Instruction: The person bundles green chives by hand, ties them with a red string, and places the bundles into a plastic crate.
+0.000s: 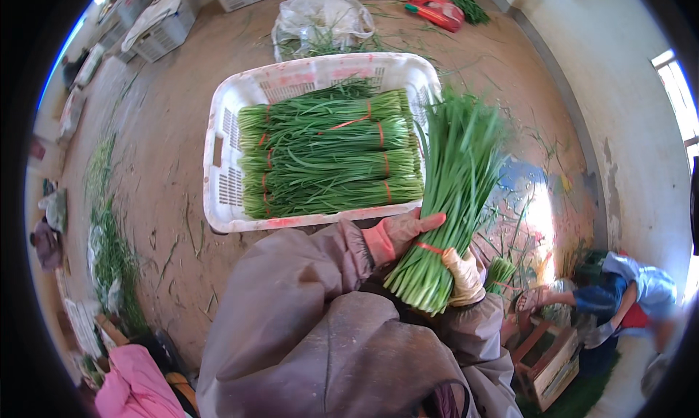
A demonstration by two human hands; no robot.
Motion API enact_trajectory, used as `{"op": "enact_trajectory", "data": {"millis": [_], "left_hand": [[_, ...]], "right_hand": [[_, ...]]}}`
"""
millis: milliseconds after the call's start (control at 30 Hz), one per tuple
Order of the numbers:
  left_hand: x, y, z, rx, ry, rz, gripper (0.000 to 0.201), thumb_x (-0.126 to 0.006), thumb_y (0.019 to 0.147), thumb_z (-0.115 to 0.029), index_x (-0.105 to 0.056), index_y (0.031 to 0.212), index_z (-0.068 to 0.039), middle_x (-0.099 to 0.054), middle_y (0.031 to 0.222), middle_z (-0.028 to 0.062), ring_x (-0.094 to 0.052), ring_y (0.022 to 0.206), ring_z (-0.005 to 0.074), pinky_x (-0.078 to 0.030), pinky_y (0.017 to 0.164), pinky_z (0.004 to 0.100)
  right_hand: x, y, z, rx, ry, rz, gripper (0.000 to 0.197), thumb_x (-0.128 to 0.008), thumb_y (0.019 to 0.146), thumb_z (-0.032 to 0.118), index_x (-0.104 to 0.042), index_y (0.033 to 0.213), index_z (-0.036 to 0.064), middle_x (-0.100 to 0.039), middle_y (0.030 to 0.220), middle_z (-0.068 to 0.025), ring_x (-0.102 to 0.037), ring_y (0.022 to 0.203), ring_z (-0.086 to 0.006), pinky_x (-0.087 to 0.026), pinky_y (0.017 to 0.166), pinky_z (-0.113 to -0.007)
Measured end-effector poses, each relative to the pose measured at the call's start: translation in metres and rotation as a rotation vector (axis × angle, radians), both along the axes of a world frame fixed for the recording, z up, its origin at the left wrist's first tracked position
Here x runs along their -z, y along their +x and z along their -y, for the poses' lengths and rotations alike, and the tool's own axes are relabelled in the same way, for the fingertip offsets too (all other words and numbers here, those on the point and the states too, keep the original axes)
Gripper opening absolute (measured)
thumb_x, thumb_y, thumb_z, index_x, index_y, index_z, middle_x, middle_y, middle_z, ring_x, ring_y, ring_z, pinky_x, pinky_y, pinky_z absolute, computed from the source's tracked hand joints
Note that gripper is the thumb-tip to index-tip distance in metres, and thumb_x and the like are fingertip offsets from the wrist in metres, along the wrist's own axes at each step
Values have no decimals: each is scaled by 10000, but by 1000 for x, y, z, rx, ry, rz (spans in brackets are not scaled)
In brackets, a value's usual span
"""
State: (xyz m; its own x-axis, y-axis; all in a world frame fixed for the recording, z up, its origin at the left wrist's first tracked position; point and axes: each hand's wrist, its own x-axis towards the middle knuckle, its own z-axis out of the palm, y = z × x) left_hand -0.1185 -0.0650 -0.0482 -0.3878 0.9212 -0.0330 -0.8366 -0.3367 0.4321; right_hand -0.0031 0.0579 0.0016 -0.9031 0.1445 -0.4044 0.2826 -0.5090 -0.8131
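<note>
A bundle of garlic chives [459, 178], tied near its base with an orange-red band, is held between my hands, cut ends toward me and leafy tips pointing away. My left hand [408, 234] grips its left side, one finger lying across the stalks and others hidden behind them. Wrapped round the lower right side is my right hand [466, 278], in a pale glove. Just beyond, a white plastic crate [218, 192] holds several banded chive bundles [335, 156] laid sideways in rows. The held bundle overlaps the crate's right rim.
A clear plastic bag [324, 17] with loose leaves lies behind the crate. A red bag [440, 12] is farther right. Another person [641, 287] sits at the lower right beside a wooden box [550, 363]. Loose greens [120, 265] line the left floor; more white crates [164, 28] stand far left.
</note>
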Motion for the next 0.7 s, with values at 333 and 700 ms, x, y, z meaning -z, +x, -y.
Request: {"op": "enact_trajectory", "data": {"millis": [333,700], "left_hand": [[7,5,9,-159,84,193,581,-677,865,-376,-474,1333,-99,-603,1236,74,-596,1116,221,-470,981,406],[3,-25,20,-170,172,346,501,-700,857,-327,-527,1261,-87,-655,1122,85,-649,996,227,-524,906,425]], "right_hand": [[-27,-27,-5,-228,291,106,805,-829,715,375,-432,1304,-4,-620,1127,-121,-648,950,-239,-557,802,-380],[3,-2,-24,-356,610,-162,1064,-712,823,423,2,1520,53,-210,1540,-169,-296,1381,-276,-245,1116,-393]]}}
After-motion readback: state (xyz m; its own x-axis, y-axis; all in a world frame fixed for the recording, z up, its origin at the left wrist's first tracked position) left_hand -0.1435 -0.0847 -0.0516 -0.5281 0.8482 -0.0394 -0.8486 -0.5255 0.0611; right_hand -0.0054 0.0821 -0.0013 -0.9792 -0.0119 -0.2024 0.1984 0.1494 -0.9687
